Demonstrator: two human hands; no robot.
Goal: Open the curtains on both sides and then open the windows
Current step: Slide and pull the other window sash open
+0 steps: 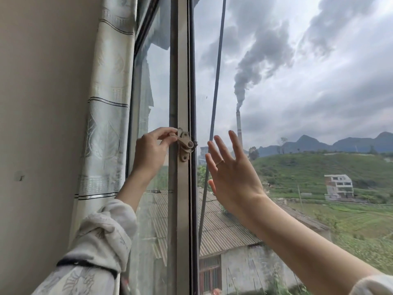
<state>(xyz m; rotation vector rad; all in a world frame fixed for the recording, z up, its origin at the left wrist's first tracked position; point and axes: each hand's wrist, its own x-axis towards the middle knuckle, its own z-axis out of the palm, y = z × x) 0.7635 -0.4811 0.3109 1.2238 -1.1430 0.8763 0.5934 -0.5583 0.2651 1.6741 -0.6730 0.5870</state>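
Window latch [185,143] on the middle frame [182,81], curtain [106,116] drawn to the left.
Left hand [152,150] pinches the latch lever; right hand [230,170] is spread flat, grasping nothing.

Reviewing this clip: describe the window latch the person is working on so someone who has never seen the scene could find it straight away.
Start at the tall vertical window frame just right of the pale patterned curtain. Partway down it, at the level of the hands, sits the latch. It is the only hardware on the frame: a small tan metal crescent lever with visible screws, its handle pinched by the left hand, while the open right hand hovers beside it.
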